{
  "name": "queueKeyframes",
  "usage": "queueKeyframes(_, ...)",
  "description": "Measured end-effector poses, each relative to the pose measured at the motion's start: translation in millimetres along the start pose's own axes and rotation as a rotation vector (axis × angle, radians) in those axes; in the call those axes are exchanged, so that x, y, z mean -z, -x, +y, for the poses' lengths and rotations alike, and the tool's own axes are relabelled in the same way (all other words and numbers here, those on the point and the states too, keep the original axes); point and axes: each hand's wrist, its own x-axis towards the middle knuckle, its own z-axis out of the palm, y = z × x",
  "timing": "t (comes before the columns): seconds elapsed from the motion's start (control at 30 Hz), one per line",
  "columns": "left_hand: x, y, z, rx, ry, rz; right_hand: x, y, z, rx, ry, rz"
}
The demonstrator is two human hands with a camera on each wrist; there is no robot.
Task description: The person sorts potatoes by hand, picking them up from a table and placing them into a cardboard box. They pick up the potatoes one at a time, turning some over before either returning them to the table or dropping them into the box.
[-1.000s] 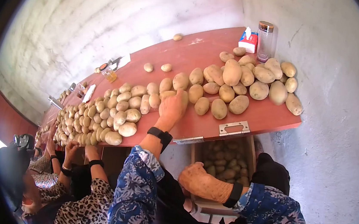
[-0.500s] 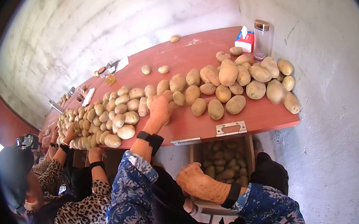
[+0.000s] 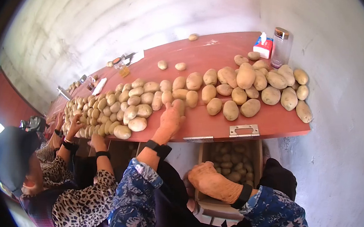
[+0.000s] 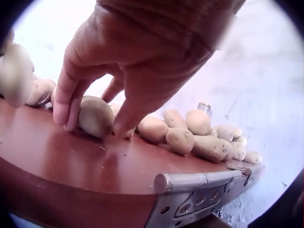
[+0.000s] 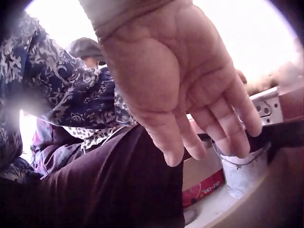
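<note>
Beside the long layer of potatoes (image 3: 143,109) on the red table (image 3: 215,130), my left hand (image 3: 170,123) reaches over the front part of the top. In the left wrist view, the fingers and thumb of my left hand (image 4: 128,61) stand on either side of a single potato (image 4: 96,117) and grip it on the tabletop. My right hand (image 3: 214,183) hangs over the near side of a wooden drawer (image 3: 257,158) with potatoes in it. Its palm faces the right wrist camera, and that hand (image 5: 175,80) holds nothing, its fingers loosely extended.
A looser potato heap (image 3: 276,85) lies at the table's right end, before a glass bottle (image 3: 281,48) and a tissue box (image 3: 263,47). Metal hinge plates (image 3: 244,130) line the front edge. On the left, a neighbouring person in a leopard-print sleeve (image 3: 83,204) handles potatoes.
My left hand has moved leftward along the potato layer and then a little toward the front edge. The neighbour's hand has gone up onto the potatoes. My right hand has barely moved.
</note>
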Motion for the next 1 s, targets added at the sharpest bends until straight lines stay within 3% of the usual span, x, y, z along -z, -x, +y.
queueKeyframes(0.13, 2, -3, 8, 0.032, 0.015, -0.019, 5, -1, -2, -0.044, -0.077, -0.123)
queueKeyframes(0.4, -7, -17, 19, -0.02, 0.115, 0.053, -2, 0, -4, -0.033, 0.023, -0.03)
queueKeyframes(1.0, -11, -25, 8, -0.071, 0.088, 0.015, 0, 3, -4, -0.039, 0.074, -0.032)
